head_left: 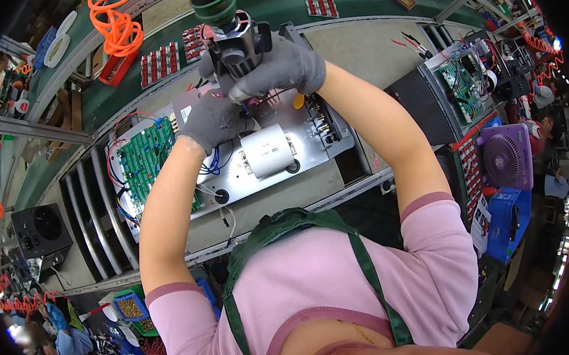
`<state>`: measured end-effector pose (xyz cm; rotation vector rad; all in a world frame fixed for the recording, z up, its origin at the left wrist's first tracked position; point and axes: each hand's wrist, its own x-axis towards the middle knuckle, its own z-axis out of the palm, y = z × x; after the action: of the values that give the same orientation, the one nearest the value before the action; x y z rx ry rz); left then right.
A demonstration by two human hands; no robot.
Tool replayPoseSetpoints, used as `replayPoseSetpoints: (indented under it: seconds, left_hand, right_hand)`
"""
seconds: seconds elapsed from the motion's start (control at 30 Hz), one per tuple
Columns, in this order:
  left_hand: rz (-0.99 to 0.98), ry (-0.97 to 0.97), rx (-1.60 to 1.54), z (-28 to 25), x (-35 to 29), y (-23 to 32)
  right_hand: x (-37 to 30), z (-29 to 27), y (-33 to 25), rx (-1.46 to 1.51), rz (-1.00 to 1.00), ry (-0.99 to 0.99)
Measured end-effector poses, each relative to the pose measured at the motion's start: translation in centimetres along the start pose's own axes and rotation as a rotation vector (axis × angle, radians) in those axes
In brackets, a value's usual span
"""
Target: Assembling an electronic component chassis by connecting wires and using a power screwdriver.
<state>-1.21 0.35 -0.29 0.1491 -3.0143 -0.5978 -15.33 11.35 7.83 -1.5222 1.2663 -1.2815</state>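
Observation:
My right hand (283, 69), in a grey glove, is wrapped round a black and green power screwdriver (213, 7) that comes down from the top of the view. Just below it my left hand (218, 121), gloved too, has its fingers drawn together near the tool's lower end; what they pinch is hidden. Both hands are over an open metal chassis (252, 191). On its plate a white cylinder (268, 151) lies beside my left hand, with blue wires (211, 164) close by. A green circuit board (146, 162) covers the chassis's left part.
Under the chassis runs a roller conveyor (95, 210). Beyond it, a green belt (266, 7) carries red-and-silver parts (160, 64). An orange coiled hose (116, 28) hangs at upper left. Another unit with a board (459, 86) and a purple fan (506, 157) stand to the right.

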Motion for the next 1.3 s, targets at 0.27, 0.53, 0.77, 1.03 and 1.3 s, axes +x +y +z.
replayPoseSetpoints:
  seconds: [0.27,0.53,0.77,1.03,1.3]
  left_hand:
    - [-0.008,-0.025,0.085,2.0,0.7,-1.7]
    - [0.085,0.001,0.066,0.8,0.4,-0.9]
    - [0.079,0.018,-0.034,0.7,0.3,-0.6]
    - [0.09,0.017,0.022,0.9,0.4,-0.8]
    - [0.094,0.046,0.085,1.3,0.2,-1.1]
  right_hand:
    - [-1.6,-0.5,2.6,0.12,-0.056,0.202]
    - [-2.1,-0.4,1.9,0.107,0.062,0.214]
    - [-1.9,-0.2,2.9,0.09,-0.066,0.219]
    - [-1.6,-0.4,3.2,0.054,-0.031,0.224]
    - [-1.6,-0.1,3.1,0.083,-0.066,0.22]
